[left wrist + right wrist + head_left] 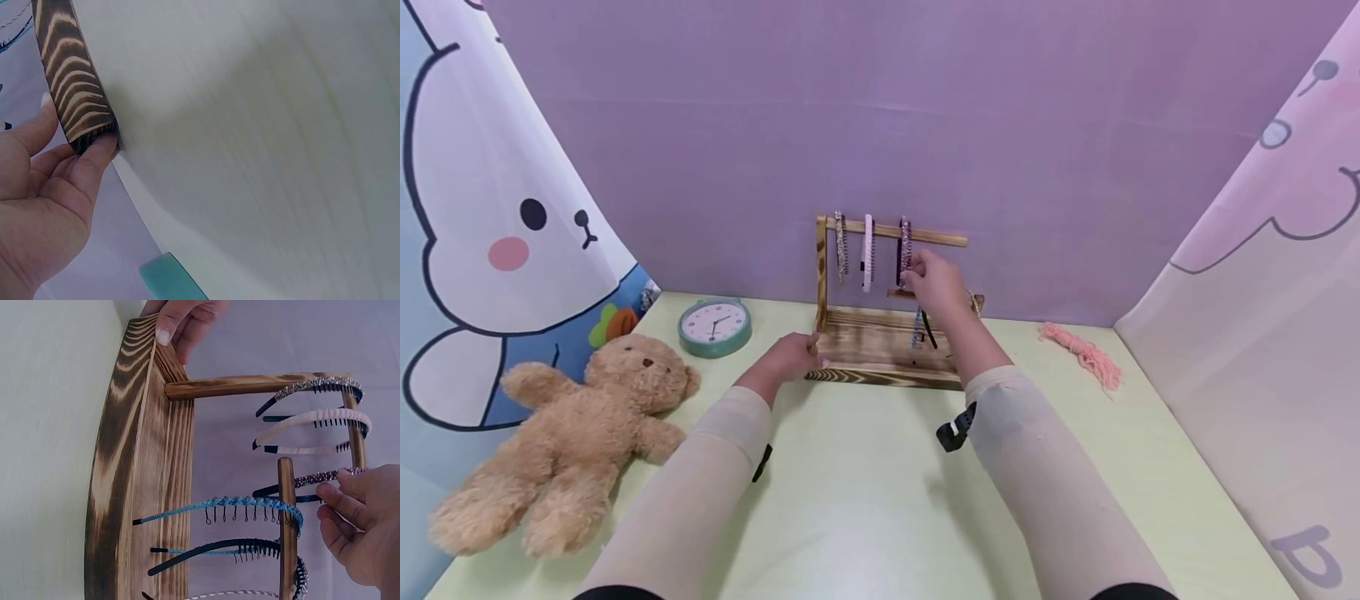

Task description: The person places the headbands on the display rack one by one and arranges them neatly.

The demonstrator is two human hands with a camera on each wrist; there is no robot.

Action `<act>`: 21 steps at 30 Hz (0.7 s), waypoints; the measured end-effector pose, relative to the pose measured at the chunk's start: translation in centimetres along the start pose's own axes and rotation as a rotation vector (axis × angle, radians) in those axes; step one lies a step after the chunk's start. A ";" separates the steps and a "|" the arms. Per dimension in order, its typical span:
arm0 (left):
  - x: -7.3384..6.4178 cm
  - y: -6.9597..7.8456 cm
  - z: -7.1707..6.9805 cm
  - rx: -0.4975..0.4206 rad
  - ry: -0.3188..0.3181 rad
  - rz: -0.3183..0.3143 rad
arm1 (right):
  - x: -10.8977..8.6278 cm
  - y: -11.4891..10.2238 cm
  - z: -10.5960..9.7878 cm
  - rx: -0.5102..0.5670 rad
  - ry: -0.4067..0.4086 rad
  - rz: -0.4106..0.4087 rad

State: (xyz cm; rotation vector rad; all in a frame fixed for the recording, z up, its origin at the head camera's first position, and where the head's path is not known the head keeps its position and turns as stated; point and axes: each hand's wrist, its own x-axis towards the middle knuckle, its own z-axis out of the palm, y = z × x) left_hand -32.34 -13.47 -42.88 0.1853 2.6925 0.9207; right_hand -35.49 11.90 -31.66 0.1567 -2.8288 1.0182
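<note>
A wooden headband rack (872, 346) with striped grain stands at the back of the table. My left hand (792, 357) grips the left end of its base, thumb over the edge and fingers against the end, as the left wrist view shows. Thumb and forefinger of my right hand (938, 279) pinch a dark red beaded headband (309, 480) hanging on the upper bar (940, 238). Left of it on that bar hang a pale pink headband (868, 254) and a silver glittery headband (841, 250). The lower bar (286, 487) carries a blue headband (250, 501) and a black headband (212, 549).
Left of the rack lies a teal round clock (715, 327), with a brown teddy bear (587, 433) nearer me. A bundle of pink yarn (1082, 354) lies to the right. A purple curtain (887, 125) hangs close behind the rack.
</note>
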 end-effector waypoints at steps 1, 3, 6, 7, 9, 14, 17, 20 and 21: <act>0.0 0.0 0.0 -0.001 0.000 -0.001 | 0.0 0.1 -0.1 0.003 -0.007 -0.002; 0.0 0.0 0.0 0.000 0.000 0.002 | 0.0 0.3 -0.4 0.015 -0.015 -0.007; 0.2 0.1 0.1 -0.010 -0.007 -0.001 | -0.3 0.9 -1.1 0.054 -0.010 -0.032; 0.2 0.2 0.1 -0.007 -0.007 0.000 | -0.6 1.1 -1.5 0.076 -0.001 -0.040; 0.3 0.1 0.0 -0.004 -0.004 0.003 | -1.3 1.5 -2.1 0.146 0.014 -0.058; 0.2 -0.1 0.2 -0.004 -0.011 0.010 | -4.4 2.7 -3.6 0.232 0.045 -0.130; 0.1 -0.6 0.2 -0.012 -0.019 0.002 | -6.3 3.3 -4.2 0.194 0.048 -0.179; -0.1 -1.2 -0.1 -0.010 -0.020 0.001 | -7.9 3.8 -4.7 0.164 0.046 -0.215; -0.1 -1.3 -0.3 -0.011 -0.018 0.002 | -8.4 4.0 -4.9 0.154 0.047 -0.221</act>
